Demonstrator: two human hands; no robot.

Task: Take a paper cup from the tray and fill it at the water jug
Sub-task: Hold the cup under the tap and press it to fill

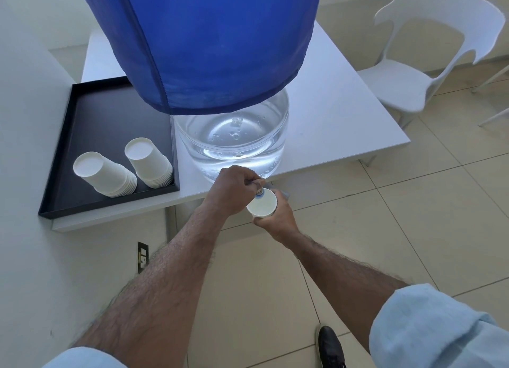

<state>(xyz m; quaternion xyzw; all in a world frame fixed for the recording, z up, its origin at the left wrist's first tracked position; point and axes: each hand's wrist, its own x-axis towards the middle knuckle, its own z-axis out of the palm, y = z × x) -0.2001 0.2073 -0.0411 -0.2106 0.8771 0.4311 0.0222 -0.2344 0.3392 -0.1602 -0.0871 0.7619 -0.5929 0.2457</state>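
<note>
A clear water jug (234, 142) under a blue cloth cover (203, 42) stands at the front edge of a white table (330, 114). My left hand (231, 191) is closed on the tap (259, 187) at the jug's base. Just below the tap, my right hand (278, 221) grips a white paper cup (261, 204), held upright beyond the table edge. On the left, a black tray (110, 114) carries two stacks of upturned paper cups (106, 175) (150, 162).
A white plastic chair (413, 73) stands to the right of the table. A wall with a socket (142, 257) runs along the left. Tiled floor lies below, with a black shoe (330, 345) near the bottom.
</note>
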